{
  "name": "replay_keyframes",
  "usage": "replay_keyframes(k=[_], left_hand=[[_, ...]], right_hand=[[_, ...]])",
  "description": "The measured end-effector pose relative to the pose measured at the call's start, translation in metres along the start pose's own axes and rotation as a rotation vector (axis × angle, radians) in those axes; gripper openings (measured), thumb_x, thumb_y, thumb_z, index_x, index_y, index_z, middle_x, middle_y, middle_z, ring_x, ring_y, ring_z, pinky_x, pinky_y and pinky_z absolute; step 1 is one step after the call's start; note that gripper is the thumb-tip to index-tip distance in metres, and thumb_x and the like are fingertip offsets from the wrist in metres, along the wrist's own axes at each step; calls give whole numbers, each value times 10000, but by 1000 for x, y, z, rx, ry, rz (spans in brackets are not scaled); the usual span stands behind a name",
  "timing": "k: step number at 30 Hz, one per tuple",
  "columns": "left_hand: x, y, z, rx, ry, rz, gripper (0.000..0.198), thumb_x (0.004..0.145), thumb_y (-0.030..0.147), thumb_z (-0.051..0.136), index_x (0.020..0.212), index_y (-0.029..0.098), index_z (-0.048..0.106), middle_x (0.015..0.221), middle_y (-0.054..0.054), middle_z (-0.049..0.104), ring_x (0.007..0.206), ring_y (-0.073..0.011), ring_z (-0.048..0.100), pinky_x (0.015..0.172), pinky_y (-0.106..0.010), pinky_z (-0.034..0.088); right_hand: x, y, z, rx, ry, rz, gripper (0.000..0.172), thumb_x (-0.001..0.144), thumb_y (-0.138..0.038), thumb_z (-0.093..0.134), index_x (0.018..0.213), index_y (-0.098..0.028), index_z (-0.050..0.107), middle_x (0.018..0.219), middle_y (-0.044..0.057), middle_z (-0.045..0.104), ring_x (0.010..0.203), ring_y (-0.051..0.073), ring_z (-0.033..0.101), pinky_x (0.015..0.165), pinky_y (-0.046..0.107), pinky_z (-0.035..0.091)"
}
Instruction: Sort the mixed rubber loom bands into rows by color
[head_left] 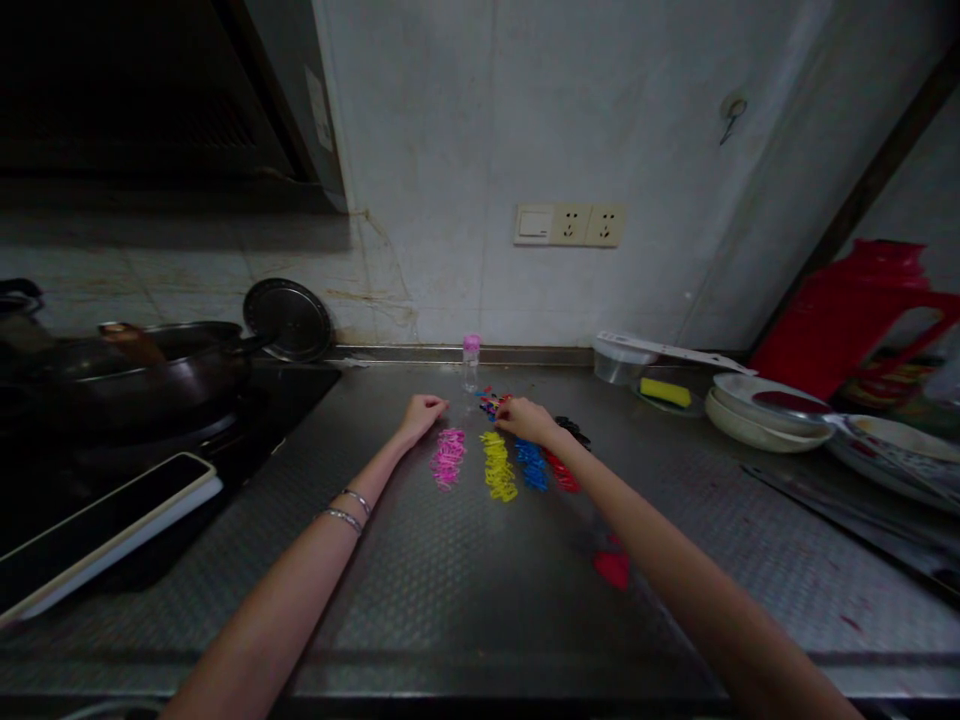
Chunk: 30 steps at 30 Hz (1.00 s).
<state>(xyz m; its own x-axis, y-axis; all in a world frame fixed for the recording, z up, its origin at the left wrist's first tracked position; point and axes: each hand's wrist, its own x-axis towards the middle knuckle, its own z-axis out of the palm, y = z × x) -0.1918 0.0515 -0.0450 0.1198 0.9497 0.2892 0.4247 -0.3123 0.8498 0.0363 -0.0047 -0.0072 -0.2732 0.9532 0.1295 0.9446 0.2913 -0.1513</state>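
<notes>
Small pieces lie sorted by colour on the metal counter: a pink pile (448, 457), a yellow pile (498, 467), a blue pile (532, 464), a red pile (562, 472) and a black pile (574, 431). My right hand (523, 418) has its fingers pinched together at a mixed-colour heap (491, 404); what they hold is too small to name. Above the pink pile, my left hand (424, 414) is closed, thumb and fingertips together, contents not clear. A clear bottle with a pink cap (470, 364) stands behind the heap.
On the left are a wok (142, 385) on the stove and a phone (109, 530). To the right stand a plastic tub (621, 361), a yellow sponge (665, 392), stacked bowls (765, 425) and a red thermos (847, 310). A red object (612, 569) lies near my right forearm.
</notes>
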Motion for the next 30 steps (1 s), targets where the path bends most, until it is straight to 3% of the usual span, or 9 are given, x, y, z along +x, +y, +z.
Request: replay_keyframes(k=[8, 13, 23, 30], left_hand=[[-3, 5, -1, 19, -4, 19, 279, 686, 334, 541, 698, 95, 685, 551, -20, 599, 525, -115, 487, 521, -217, 336], [0, 1, -1, -1, -3, 29, 258, 679, 304, 544, 732, 97, 690, 596, -30, 625, 558, -121, 506, 532, -215, 345], [-1, 4, -1, -4, -11, 14, 259, 657, 304, 547, 726, 96, 684, 577, -22, 615, 530, -112, 497, 512, -209, 339], [-1, 2, 0, 6, -31, 33, 234, 666, 269, 529, 741, 98, 670, 586, -24, 610, 532, -109, 506, 514, -203, 358]], right_hand=[[2, -2, 4, -56, 25, 7, 219, 797, -289, 487, 918, -259, 668, 958, 47, 662, 873, 196, 597, 673, 243, 422], [-3, 4, -2, 30, 94, -48, 212, 793, -236, 478, 866, -232, 677, 903, 41, 673, 814, 167, 603, 654, 214, 399], [-45, 40, -13, 233, 149, -134, 174, 738, -172, 524, 809, -172, 683, 846, 45, 666, 741, 131, 584, 675, 196, 418], [-58, 41, -10, 253, 98, -147, 176, 764, -201, 525, 831, -183, 687, 905, 48, 651, 827, 137, 584, 765, 221, 421]])
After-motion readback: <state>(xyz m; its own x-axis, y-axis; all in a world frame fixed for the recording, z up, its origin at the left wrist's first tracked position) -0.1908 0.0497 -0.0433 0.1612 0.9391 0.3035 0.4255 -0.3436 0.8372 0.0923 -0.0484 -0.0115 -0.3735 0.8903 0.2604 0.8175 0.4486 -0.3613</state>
